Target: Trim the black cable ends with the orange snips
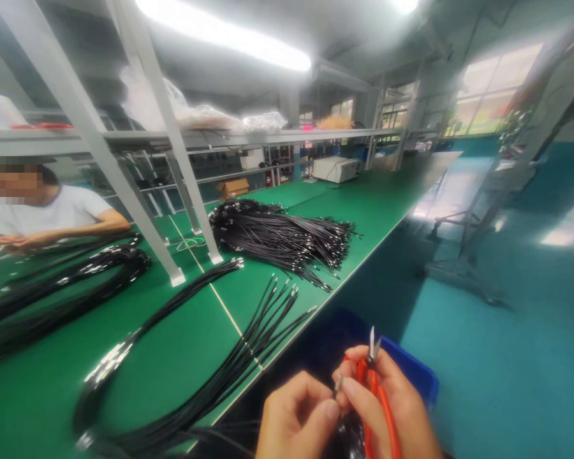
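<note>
While right hand (pixel 404 398) grips snips (pixel 386 408), left hand (pixel 294 417) pinches cable tip (pixel 337 384), left of blades (pixel 372 344), against right thumb.

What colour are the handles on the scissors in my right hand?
Orange-red; the handles show best in the head view.

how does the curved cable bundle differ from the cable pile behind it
The curved bundle is slimmer; the pile is much bulkier. The curved bundle sweeps round in an open U, while the pile lies in a dense heap. Both are black with silvery tips and lie on the green bench.
</note>
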Available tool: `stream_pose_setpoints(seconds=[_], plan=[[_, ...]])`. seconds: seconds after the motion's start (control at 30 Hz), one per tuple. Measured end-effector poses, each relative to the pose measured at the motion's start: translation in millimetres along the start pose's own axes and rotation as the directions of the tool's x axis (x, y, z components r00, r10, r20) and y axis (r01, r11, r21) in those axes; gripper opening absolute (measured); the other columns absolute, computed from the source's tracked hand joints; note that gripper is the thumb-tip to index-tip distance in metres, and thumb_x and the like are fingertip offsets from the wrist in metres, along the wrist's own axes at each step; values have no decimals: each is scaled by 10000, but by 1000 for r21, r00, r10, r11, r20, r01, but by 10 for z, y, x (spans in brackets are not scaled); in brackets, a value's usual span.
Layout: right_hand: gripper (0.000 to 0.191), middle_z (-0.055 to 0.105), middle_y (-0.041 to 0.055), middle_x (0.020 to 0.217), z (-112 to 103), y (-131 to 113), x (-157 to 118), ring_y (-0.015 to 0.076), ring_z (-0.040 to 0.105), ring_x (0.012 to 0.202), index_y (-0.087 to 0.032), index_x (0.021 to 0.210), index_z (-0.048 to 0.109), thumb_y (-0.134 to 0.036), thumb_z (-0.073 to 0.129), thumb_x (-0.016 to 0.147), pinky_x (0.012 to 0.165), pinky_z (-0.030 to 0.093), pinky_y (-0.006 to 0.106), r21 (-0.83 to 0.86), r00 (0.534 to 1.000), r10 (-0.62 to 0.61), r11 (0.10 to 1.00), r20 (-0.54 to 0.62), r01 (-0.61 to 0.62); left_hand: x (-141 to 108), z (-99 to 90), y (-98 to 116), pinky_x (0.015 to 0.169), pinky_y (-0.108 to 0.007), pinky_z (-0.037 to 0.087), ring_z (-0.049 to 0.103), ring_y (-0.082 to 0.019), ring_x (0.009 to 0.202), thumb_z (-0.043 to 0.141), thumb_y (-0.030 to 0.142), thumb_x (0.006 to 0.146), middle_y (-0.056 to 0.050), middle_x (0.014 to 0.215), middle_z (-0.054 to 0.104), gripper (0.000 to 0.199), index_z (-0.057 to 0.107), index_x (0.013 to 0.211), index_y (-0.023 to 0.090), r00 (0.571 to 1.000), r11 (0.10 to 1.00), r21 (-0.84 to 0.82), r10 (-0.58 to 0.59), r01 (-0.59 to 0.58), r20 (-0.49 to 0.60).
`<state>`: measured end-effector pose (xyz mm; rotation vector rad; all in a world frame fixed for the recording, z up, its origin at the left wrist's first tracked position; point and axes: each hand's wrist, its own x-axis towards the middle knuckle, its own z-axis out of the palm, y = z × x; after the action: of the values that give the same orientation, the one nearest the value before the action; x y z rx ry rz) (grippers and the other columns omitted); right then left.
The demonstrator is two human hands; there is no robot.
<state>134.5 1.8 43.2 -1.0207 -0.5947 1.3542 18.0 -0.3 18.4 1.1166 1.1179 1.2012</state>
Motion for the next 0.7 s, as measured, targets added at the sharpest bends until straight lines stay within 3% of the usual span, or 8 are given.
stream_pose_setpoints(seconds=[0.3, 0.43, 0.53, 0.63, 0.7], plan=[[339, 680, 0, 704, -44, 3, 16, 141, 602, 597, -214, 862, 623, -322, 835, 620, 569, 497, 242, -51, 995, 63, 997, 73, -59, -20, -20, 7, 517, -210, 361, 442, -106, 507, 718, 350, 702, 28, 524, 539, 273, 580, 575, 151, 1000, 998, 66, -11, 12, -11], [293, 664, -10, 649, -30, -13, 54, 117, 573, 540, -190, 829, 621, -233, 811, 611, 526, 458, 210, 41, 991, 108, 993, 76, -112, -46, -44, -51, 552, -226, 385, 497, -132, 554, 679, 373, 743, -1, 576, 596, 259, 618, 626, 150, 1000, 995, 97, 11, -12, 7], [256, 635, -23, 579, -18, -22, 22, 94, 517, 463, -183, 778, 622, -202, 796, 591, 462, 411, 186, 92, 983, 165, 981, 80, -172, -50, -75, -104, 583, -237, 413, 538, -148, 595, 660, 364, 780, -24, 636, 641, 236, 624, 678, 153, 996, 993, 109, 27, -35, 82], [322, 661, 7, 663, -24, 3, -100, 139, 569, 548, -200, 860, 664, -302, 816, 595, 546, 489, 239, 101, 981, 190, 976, 34, -192, -54, -68, -125, 576, -241, 427, 550, -150, 587, 672, 408, 773, -22, 634, 641, 278, 560, 680, 171, 996, 1000, -7, 26, -25, 91], [429, 682, 31, 773, -19, 37, -187, 187, 612, 659, -217, 910, 680, -338, 853, 536, 652, 533, 297, 86, 990, 142, 986, -11, -141, -68, -29, -101, 560, -244, 428, 538, -147, 565, 636, 450, 792, -9, 612, 616, 301, 534, 695, 184, 998, 999, -44, 34, -32, 49]])
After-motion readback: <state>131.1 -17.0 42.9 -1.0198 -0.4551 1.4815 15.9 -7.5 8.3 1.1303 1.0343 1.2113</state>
